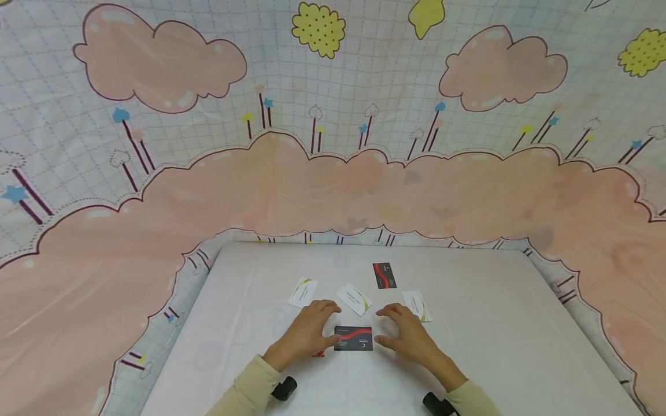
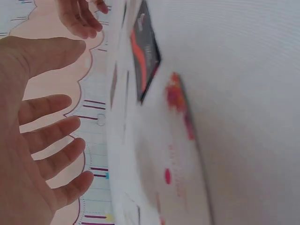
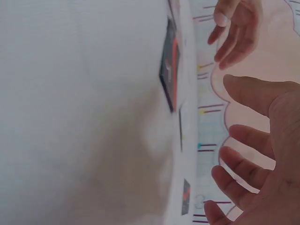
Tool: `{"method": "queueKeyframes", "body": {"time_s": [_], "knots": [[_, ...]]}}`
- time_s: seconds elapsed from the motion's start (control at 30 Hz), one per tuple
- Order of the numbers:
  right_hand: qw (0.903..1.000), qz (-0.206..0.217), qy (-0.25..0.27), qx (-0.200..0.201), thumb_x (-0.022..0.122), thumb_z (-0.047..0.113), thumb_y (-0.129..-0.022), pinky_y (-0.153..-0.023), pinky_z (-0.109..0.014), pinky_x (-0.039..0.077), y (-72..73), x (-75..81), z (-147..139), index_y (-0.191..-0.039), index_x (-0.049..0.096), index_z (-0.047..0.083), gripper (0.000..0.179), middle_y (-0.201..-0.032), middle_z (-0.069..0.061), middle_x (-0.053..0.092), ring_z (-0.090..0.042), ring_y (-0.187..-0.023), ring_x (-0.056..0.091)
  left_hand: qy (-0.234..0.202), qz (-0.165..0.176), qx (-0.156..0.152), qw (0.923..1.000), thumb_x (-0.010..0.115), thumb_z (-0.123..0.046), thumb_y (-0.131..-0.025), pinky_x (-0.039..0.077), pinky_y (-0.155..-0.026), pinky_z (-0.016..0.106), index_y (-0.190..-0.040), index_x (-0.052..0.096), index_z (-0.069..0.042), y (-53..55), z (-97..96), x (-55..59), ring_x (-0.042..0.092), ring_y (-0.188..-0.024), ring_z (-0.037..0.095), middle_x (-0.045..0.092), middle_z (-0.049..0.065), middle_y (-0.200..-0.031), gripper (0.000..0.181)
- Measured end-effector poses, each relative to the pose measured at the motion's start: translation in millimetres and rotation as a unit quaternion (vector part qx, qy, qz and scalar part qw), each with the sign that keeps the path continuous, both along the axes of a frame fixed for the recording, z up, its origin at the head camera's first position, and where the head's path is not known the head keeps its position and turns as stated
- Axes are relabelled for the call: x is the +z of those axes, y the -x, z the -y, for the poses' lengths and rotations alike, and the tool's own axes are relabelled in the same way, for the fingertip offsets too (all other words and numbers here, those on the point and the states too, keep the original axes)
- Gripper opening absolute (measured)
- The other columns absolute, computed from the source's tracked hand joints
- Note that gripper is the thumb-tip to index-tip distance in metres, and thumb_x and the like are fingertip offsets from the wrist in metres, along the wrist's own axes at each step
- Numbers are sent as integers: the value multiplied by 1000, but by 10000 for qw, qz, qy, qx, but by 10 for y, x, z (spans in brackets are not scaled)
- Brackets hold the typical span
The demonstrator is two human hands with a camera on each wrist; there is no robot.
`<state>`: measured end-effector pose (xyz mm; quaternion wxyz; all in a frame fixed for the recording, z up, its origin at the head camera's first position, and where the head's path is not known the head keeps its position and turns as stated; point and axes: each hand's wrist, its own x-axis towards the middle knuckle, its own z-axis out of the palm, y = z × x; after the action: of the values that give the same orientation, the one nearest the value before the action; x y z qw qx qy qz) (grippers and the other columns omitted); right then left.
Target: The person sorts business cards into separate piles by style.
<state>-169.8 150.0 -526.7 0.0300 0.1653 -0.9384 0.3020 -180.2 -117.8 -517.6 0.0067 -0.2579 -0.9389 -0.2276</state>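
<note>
A dark grey business card [image 1: 354, 339] with a red wavy stripe lies flat on the table between the two hands. My left hand [image 1: 307, 332] hovers at the card's left side, its fingers spread and slightly bent. Opposite it, my right hand [image 1: 408, 335] is held in a similar pose with nothing in its grasp. Both wrist views show the palms free of any object. A white card with red and pink print [image 2: 176, 173] lies near the left hand; in the head view that hand mostly covers it.
Beyond the hands lie white-and-green cards, one at left [image 1: 303, 292], one in the middle [image 1: 355, 299] and one at right [image 1: 414, 305]. Another dark card [image 1: 385, 275] sits farther back. The white table [image 1: 250, 271] ends at a cloud-patterned cloth backdrop [image 1: 333, 190].
</note>
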Motion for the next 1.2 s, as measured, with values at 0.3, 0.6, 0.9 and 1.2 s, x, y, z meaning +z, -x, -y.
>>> {"method": "queueKeyframes", "body": {"time_s": [0.3,0.6,0.9,1.2], "knots": [[9993,-267,79,-246,83,26,-77,-100,-56,45,48,173,-112,-120,66,15,48,-124,-3,61,-27,-121,55,-518,-135,88,9985,75,-35,-85,45,-107,44,-129,59,-15,116,-77,199,53,-129,23,58,3,-136,50],[9974,-395,398,-463,81,23,-79,-100,-59,45,149,345,-173,-123,65,11,48,-129,-11,59,-35,-123,55,-1000,-8,323,9945,69,-34,-90,43,-110,43,-131,57,-15,312,-254,335,49,-133,24,55,3,-139,46],[9940,-173,694,-823,79,24,-82,-105,-59,43,299,392,-199,-125,63,10,48,-135,-15,55,-38,-129,51,-1354,0,371,9901,68,-32,-92,42,-111,44,-133,56,-15,479,-465,442,47,-136,25,53,6,-142,46],[9905,-446,736,-1074,79,23,-81,-103,-59,43,491,253,-269,-122,64,8,46,-131,-18,57,-40,-125,53,-1731,41,485,9837,68,-25,-91,43,-109,46,-130,58,-9,729,-544,308,52,-130,29,58,11,-136,43]]}}
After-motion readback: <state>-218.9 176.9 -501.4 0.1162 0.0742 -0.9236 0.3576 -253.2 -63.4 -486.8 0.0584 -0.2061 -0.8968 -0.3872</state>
